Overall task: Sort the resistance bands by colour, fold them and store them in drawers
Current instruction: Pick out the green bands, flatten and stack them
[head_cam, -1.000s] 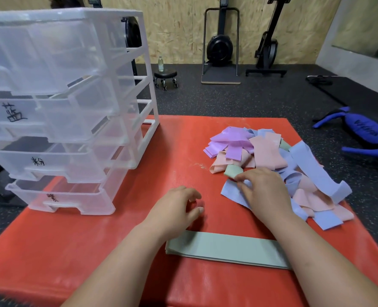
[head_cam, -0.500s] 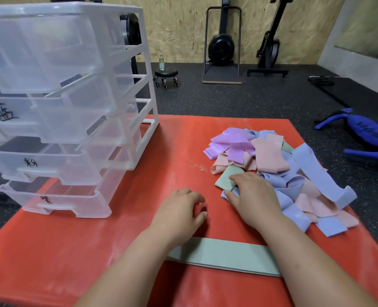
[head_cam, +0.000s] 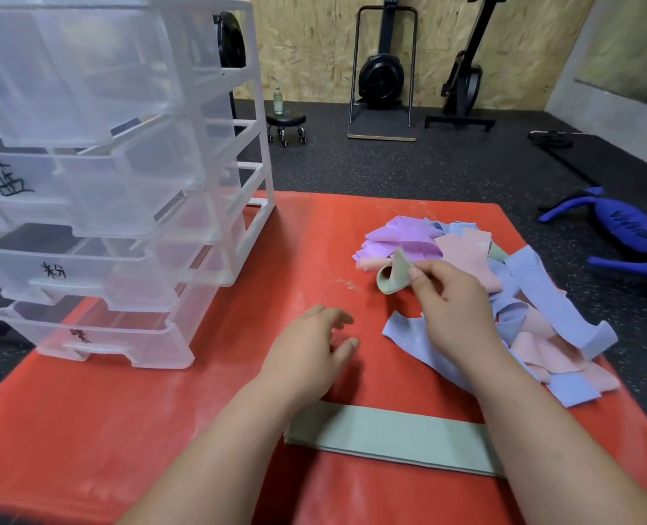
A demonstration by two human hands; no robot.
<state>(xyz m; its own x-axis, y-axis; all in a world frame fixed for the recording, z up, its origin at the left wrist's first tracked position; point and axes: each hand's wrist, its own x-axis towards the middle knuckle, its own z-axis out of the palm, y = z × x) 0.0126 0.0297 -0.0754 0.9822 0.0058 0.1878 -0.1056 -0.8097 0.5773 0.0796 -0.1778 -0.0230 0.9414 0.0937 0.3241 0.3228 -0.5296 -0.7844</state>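
A mixed pile of purple, pink, blue and green resistance bands (head_cam: 465,267) lies on the right of the red mat (head_cam: 200,430). My right hand (head_cam: 450,305) pinches a green band (head_cam: 393,276) and holds it lifted at the pile's near left edge. A flat stack of green bands (head_cam: 390,435) lies near me, partly under both forearms. My left hand (head_cam: 310,354) hovers over the mat with fingers loosely curled, holding nothing. A clear plastic drawer unit (head_cam: 106,206) with labelled drawers stands at the left.
The red mat sits on a dark rubber gym floor. A blue exercise tool (head_cam: 628,236) lies on the floor to the right. A small stool (head_cam: 286,125) with a bottle and exercise machines (head_cam: 382,70) stand by the far wall.
My right hand has pulled the green band out of the pile and lifted it. My left hand has stayed nearly in place.
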